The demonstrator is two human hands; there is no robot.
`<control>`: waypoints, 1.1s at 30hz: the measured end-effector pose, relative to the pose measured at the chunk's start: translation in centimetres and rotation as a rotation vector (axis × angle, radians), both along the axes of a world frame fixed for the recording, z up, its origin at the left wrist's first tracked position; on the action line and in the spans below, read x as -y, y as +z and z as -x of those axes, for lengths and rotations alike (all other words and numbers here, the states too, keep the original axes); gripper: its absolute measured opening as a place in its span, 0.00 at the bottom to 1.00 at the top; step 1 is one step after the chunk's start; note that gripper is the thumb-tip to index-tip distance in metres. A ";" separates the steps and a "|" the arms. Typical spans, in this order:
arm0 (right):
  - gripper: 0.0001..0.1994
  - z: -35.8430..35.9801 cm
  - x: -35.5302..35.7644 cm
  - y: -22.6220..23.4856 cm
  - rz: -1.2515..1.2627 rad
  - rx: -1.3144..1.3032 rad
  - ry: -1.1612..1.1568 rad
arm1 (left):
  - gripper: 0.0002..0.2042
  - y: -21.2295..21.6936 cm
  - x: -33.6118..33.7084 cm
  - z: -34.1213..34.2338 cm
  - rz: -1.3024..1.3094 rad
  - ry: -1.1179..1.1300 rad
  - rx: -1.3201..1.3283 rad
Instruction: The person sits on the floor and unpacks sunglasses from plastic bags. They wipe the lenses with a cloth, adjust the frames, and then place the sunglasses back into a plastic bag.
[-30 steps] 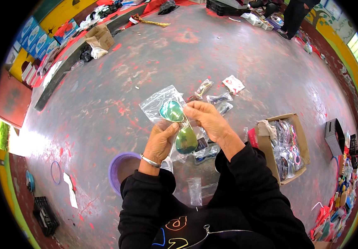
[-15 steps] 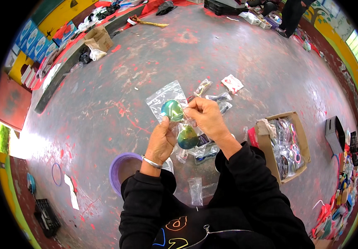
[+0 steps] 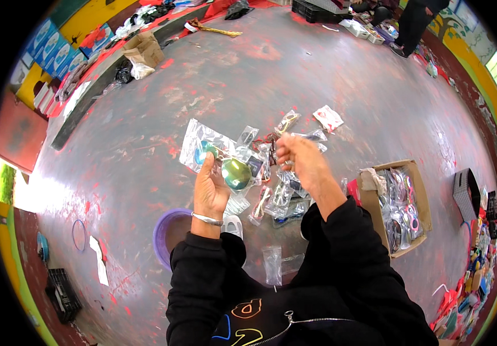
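My left hand [image 3: 211, 195] is closed on a pair of sunglasses [image 3: 237, 175] with round, green-gold mirrored lenses and on a clear plastic bag [image 3: 192, 144]. One lens faces up beside the fingers; the other, bluish, lies against the bag, and I cannot tell whether it is inside. To the right, my right hand [image 3: 306, 161] is apart from the sunglasses, its fingers loosely bent with nothing visible in them. Below the hands, several bagged eyeglasses [image 3: 260, 205] lie on the floor, with another bagged pair [image 3: 287, 122] farther off.
A cardboard box [image 3: 420, 193] full of bagged glasses stands on the right. By my left leg is a purple basin [image 3: 162, 230]. An empty clear bag [image 3: 272, 265] lies between my legs. A red-and-white packet [image 3: 328, 118] rests farther away. A person [image 3: 415, 26] stands at the back right.
My right hand has let go of the sunglasses and moved right. My left hand has shifted left and tilted them with the bag, uncovering more bagged glasses on the floor.
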State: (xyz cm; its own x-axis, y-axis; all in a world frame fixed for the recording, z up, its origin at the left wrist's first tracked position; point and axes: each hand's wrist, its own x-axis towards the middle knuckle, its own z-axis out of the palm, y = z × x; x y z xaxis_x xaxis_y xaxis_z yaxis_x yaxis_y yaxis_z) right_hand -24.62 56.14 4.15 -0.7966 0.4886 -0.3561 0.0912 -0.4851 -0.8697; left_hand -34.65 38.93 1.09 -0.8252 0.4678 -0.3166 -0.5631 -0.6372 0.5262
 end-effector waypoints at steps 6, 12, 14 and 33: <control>0.18 0.6 4.5 -0.1 -0.084 0.002 0.323 | 0.10 -0.8 0.3 0.6 -0.192 -0.005 0.057; 0.14 1.2 5.8 -1.3 -0.095 -0.059 0.131 | 0.12 -0.7 -0.2 -0.4 -0.188 -0.010 0.001; 0.14 1.6 5.1 -1.8 -0.101 -0.078 0.048 | 0.12 -0.1 -0.3 -0.9 -0.185 -0.030 -0.062; 0.14 0.6 0.9 0.0 -0.805 -0.106 -0.071 | 0.19 1.0 0.4 -0.1 0.960 0.139 -0.791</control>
State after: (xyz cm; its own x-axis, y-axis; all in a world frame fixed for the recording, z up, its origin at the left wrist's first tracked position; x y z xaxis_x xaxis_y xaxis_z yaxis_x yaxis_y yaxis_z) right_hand -25.22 55.28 4.17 -0.7638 0.6132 0.2015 -0.0191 0.2905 -0.9567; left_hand -34.51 38.53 2.07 -0.9684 0.2164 0.1237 0.1604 0.1615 0.9738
